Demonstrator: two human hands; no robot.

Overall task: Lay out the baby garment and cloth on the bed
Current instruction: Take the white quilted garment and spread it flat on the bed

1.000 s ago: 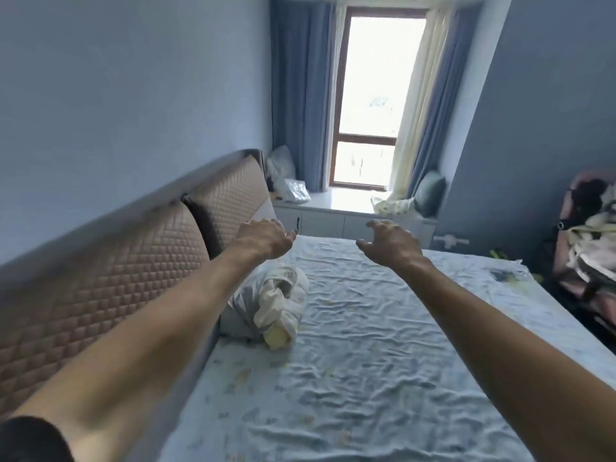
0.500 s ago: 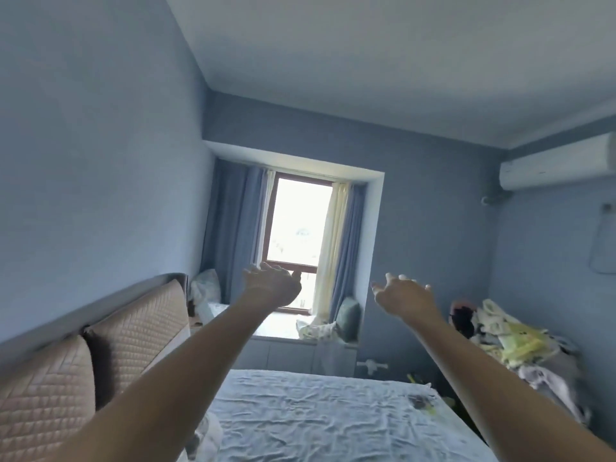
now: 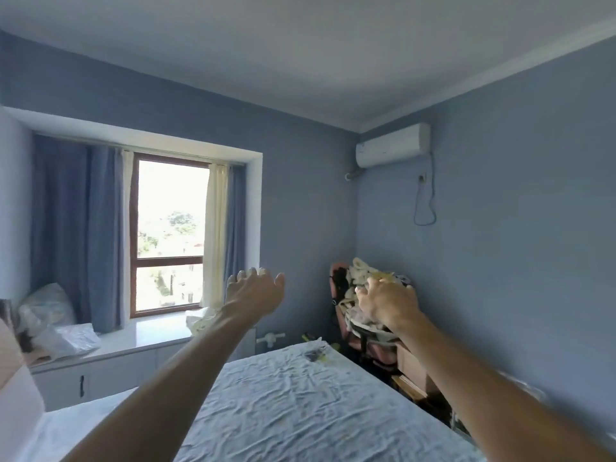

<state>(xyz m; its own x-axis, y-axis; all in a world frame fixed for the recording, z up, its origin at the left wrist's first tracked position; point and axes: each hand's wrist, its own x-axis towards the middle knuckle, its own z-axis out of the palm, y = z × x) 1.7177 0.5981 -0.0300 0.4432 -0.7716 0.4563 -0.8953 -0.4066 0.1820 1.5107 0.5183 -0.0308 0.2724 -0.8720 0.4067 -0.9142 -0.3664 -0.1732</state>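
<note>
Both my arms stretch forward above the bed (image 3: 300,405), which wears a wrinkled pale blue patterned sheet. My left hand (image 3: 255,295) hangs in the air in front of the window, fingers apart, holding nothing. My right hand (image 3: 386,303) is raised in front of a pile of pale clothes (image 3: 363,278) heaped on a pink chair (image 3: 336,288) by the right wall; its fingers are spread and curled, with nothing in them. No single baby garment or cloth can be told apart in the pile.
A window seat (image 3: 143,341) under the window carries plastic bags (image 3: 50,321) and a crumpled pale cloth (image 3: 200,320). A brown headboard edge (image 3: 10,338) shows at far left. An air conditioner (image 3: 393,145) hangs on the right wall. Boxes (image 3: 411,365) sit beside the bed.
My view has swung up and to the right, from the headboard and rolled bundle toward the window, chair and right wall. Both hands stayed raised and open, moving right toward the chair.
</note>
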